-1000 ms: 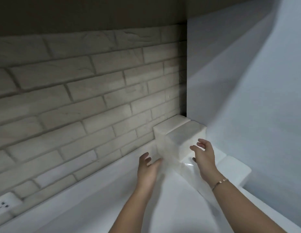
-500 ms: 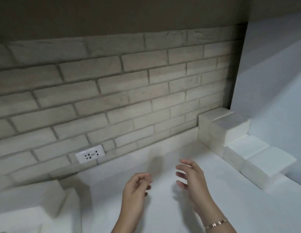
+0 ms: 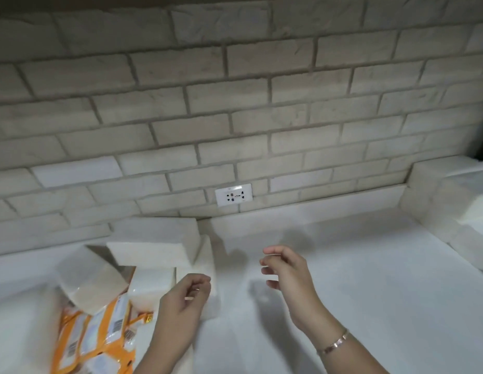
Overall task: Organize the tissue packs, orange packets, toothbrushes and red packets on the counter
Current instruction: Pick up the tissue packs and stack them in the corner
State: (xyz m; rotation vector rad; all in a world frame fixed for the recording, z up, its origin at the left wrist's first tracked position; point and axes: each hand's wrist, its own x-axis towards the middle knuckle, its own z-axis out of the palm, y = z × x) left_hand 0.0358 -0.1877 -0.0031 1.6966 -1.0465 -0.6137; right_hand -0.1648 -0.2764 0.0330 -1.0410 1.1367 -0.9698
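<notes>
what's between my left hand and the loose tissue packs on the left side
Nothing visible. The left hand hangs empty just right of the nearest tissue pack, with no gap showing between them in this view. The orange packets lie below and left of that pack, off to the side, not in between.

Whites, pale beige, one patch of orange
Left of the left hand [image 3: 181,300]: plain white soft tissue packs [image 3: 151,248] and glossy orange-and-white plastic packets [image 3: 100,336] with black barcodes; under the right hand [image 3: 286,271] a plain white counter [image 3: 370,279]; beyond it a beige brick-pattern wall [image 3: 235,103] with grey joints and a white socket plate [image 3: 233,194]; at its wrist a rose-gold metal bracelet [image 3: 333,342]
</notes>
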